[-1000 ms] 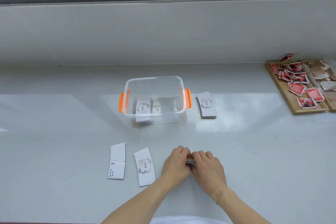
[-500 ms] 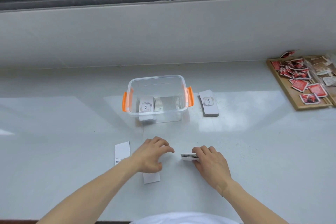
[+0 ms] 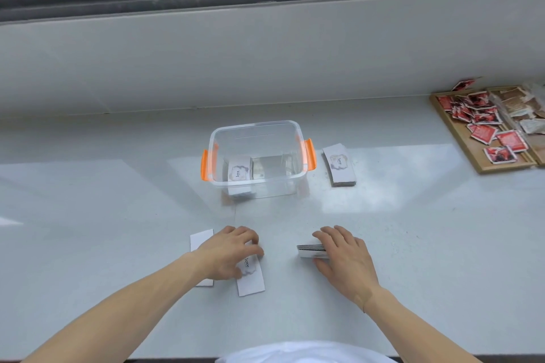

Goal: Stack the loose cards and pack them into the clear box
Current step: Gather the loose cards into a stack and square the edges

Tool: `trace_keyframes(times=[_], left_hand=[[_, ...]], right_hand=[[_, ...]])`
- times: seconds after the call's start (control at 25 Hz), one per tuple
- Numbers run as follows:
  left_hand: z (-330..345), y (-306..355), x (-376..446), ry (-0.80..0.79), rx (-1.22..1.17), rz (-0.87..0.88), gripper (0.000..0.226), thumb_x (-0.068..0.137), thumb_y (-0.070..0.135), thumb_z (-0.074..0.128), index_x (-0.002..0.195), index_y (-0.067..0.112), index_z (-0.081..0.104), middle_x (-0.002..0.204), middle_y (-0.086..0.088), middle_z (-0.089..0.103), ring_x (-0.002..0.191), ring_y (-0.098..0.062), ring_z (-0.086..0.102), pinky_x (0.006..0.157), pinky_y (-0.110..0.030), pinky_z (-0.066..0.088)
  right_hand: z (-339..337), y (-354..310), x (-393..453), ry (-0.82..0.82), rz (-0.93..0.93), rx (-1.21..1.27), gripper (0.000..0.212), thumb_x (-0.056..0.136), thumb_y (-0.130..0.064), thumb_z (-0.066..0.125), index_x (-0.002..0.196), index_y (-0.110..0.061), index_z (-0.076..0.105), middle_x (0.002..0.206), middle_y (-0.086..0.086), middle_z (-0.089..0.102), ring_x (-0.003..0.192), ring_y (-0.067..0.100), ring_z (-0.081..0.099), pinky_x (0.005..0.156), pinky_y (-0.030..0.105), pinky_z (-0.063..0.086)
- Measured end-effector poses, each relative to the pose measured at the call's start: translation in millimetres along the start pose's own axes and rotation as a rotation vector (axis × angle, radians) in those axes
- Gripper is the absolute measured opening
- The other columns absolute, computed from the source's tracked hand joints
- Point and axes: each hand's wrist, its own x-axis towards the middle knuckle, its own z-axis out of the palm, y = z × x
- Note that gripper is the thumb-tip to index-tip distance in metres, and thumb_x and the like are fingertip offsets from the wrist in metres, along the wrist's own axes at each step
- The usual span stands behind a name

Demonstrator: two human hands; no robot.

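A clear box [image 3: 256,153] with orange handles stands mid-table, holding a small stack of white "love" cards [image 3: 239,172] at its left. My right hand [image 3: 343,256] grips a stack of cards [image 3: 311,250] on edge against the table. My left hand [image 3: 228,250] rests with fingers spread on a loose "love" card [image 3: 250,277]. A second loose white card [image 3: 201,240] lies just left of it, partly hidden under my wrist. Another card stack [image 3: 339,164] lies to the right of the box.
A wooden tray [image 3: 460,138] with several red and brown packets sits at the far right. A raised white ledge and a window frame run along the back. The table's near edge is by my body.
My hands have come apart. The left hand let go of the stack and moved left onto the loose "love" card. The right hand keeps the stack.
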Motion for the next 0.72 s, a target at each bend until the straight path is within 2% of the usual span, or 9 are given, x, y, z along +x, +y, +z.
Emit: trace_keyframes(times=[0.12, 0.28, 0.4, 0.56, 0.72], left_hand=[[0.8, -2.0, 2.9, -0.001, -0.003, -0.005, 0.059, 0.074, 0.035, 0.075, 0.122, 0.034, 0.04, 0.125, 0.002, 0.043, 0.121, -0.019, 0.039, 0.1, -0.035, 0.035], [4.5, -2.1, -0.2, 0.04, -0.052, -0.052, 0.049, 0.074, 0.037, 0.074, 0.112, 0.031, 0.044, 0.113, 0.002, 0.041, 0.102, -0.021, 0.044, 0.089, -0.033, 0.04], [6.8, -1.1, -5.1, 0.043, -0.095, -0.085, 0.039, 0.08, 0.037, 0.069, 0.11, 0.027, 0.046, 0.112, 0.001, 0.042, 0.096, -0.022, 0.046, 0.08, -0.031, 0.039], [6.1, 2.3, -4.5, 0.046, -0.213, -0.123, 0.02, 0.094, 0.024, 0.052, 0.115, 0.024, 0.049, 0.114, 0.001, 0.05, 0.103, -0.023, 0.049, 0.076, -0.029, 0.034], [-2.4, 15.2, 9.9, 0.213, -0.399, -0.307, 0.03, 0.097, 0.008, 0.041, 0.121, 0.025, 0.049, 0.115, 0.004, 0.055, 0.109, -0.021, 0.048, 0.083, -0.036, 0.044]], right_hand=[[2.6, 1.2, 0.0, -0.013, -0.001, -0.021, 0.048, 0.089, -0.042, 0.056, 0.134, -0.032, 0.043, 0.147, -0.01, 0.042, 0.141, 0.023, 0.03, 0.104, 0.038, 0.034], [4.5, 1.4, -1.2, -0.019, -0.004, -0.031, 0.051, 0.087, -0.04, 0.061, 0.134, -0.032, 0.044, 0.147, -0.007, 0.043, 0.141, 0.026, 0.032, 0.103, 0.04, 0.037], [5.2, 1.9, -0.5, -0.023, -0.001, -0.023, 0.052, 0.087, -0.041, 0.06, 0.135, -0.032, 0.042, 0.149, -0.007, 0.042, 0.141, 0.025, 0.03, 0.104, 0.041, 0.036], [4.7, 3.1, 0.7, -0.03, -0.003, -0.018, 0.055, 0.089, -0.044, 0.056, 0.139, -0.034, 0.036, 0.151, -0.009, 0.037, 0.143, 0.023, 0.026, 0.106, 0.039, 0.033], [1.6, 0.9, -1.4, -0.011, 0.006, 0.007, 0.066, 0.086, -0.043, 0.06, 0.144, -0.033, 0.03, 0.148, -0.008, 0.042, 0.141, 0.024, 0.032, 0.103, 0.04, 0.038]])
